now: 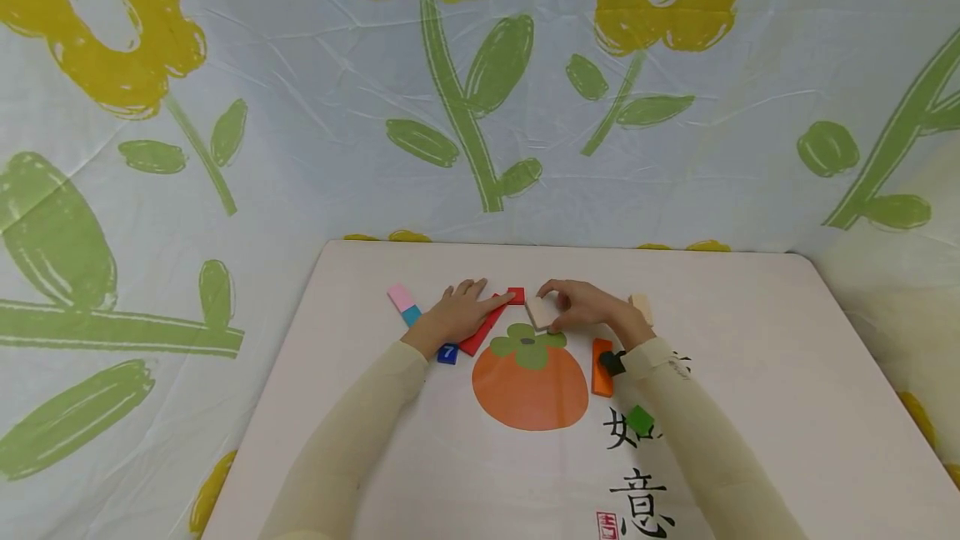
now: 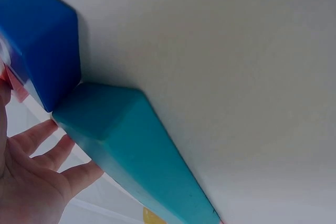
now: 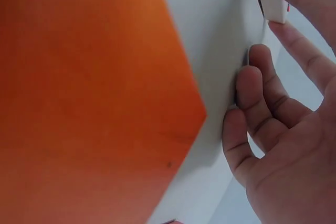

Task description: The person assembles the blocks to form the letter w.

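My left hand (image 1: 456, 315) lies over the table with its index finger stretched onto a small red block (image 1: 516, 297). Beneath and beside this hand runs a longer red block (image 1: 484, 332). A dark blue block (image 1: 447, 354) marked with a 7 sits by the left wrist; the left wrist view shows it meeting a teal block (image 2: 131, 145). My right hand (image 1: 588, 304) pinches a pale wooden block (image 1: 538, 314) between thumb and index finger, just right of the small red one. In the right wrist view, this block (image 3: 273, 4) is partly covered by the fingers.
A pink block (image 1: 401, 297) adjoins the teal one at left. An orange block (image 1: 602, 382), a dark block (image 1: 612, 363) and a green block (image 1: 640, 421) lie around the right forearm. Behind the right wrist is another pale block (image 1: 642, 307). A persimmon print (image 1: 530, 394) marks the tabletop.
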{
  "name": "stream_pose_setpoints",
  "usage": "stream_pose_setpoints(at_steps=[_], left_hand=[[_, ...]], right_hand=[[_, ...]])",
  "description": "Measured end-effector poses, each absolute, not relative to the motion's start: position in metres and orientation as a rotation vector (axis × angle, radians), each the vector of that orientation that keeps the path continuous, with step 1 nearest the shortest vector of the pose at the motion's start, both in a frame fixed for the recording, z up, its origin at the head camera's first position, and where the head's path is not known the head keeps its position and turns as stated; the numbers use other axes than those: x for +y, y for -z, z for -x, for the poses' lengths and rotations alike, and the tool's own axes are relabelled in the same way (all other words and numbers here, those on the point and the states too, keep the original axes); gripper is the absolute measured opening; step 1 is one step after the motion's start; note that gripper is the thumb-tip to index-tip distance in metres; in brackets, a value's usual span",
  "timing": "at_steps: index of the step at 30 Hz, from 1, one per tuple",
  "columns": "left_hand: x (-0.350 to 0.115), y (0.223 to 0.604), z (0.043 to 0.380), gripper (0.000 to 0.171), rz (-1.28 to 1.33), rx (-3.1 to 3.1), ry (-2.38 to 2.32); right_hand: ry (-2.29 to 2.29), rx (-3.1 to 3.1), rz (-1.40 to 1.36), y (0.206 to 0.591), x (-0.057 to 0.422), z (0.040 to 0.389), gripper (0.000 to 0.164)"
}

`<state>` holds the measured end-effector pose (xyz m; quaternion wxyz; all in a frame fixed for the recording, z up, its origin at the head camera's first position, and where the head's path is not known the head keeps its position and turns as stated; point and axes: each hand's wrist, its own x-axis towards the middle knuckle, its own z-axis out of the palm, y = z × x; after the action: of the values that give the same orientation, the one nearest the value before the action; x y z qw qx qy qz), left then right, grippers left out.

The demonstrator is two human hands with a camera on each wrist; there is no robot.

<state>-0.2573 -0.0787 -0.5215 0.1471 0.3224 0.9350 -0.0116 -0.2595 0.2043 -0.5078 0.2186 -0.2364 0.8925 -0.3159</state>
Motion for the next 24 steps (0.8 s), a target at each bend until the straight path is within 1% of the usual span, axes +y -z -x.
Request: stream_pose_setpoints(at_steps=[14, 24], left_hand=[[-0.0784, 0.5200, 0.2572, 0.055, -0.932, 2.696, 0.032], [-0.0782, 0.5146, 0.2557, 0.054, -0.888, 2.655, -0.064]], right_hand=[[0.819, 2.462, 0.605, 0.5100, 0.2000, 0.2616, 0.057], [0.780, 2.467, 0.577, 0.5064, 0.1959, 0.2603, 0.057]])
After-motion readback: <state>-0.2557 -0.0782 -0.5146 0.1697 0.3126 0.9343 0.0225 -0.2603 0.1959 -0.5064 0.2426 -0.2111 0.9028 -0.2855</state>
